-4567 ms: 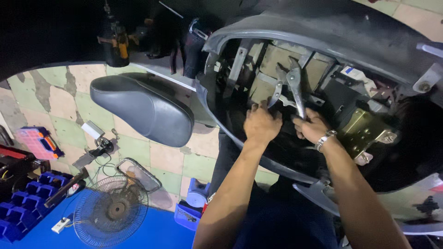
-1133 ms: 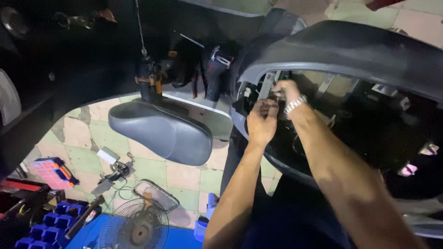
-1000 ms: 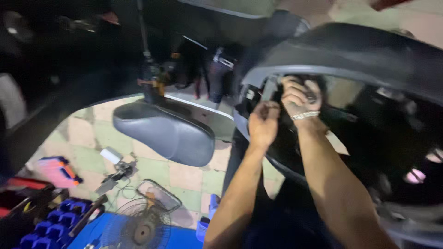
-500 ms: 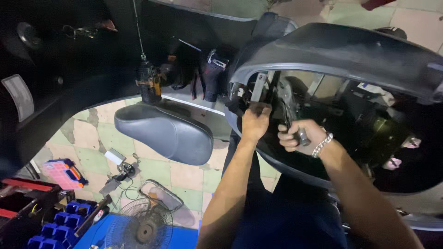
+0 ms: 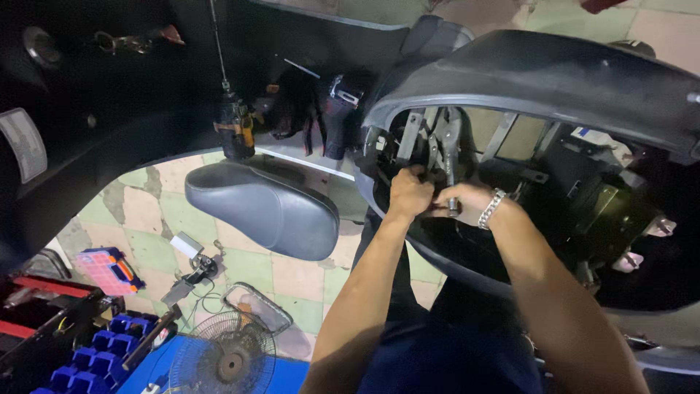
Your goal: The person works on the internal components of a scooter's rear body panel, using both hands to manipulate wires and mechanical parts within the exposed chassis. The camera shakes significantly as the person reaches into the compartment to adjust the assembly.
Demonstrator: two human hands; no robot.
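Left hand (image 5: 410,192) closed inside dark scooter body shell (image 5: 554,80) at frame centre, gripped part hidden, right hand (image 5: 461,203) closed on metal locking pliers (image 5: 450,157), fingertips obscured.

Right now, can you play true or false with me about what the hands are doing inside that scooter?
1. Both hands are inside the open scooter body. True: the left hand and right hand are close together among the metal parts.
2. The right wrist wears a silver bracelet. True.
3. The black seat is mounted on the scooter where the hands are. False: it sits apart to the left, over the tiled floor.
4. A fan hangs from the ceiling. False: it sits low down by the blue surface.
5. The right hand holds a metal tool. True: its handles stick up above the hand.
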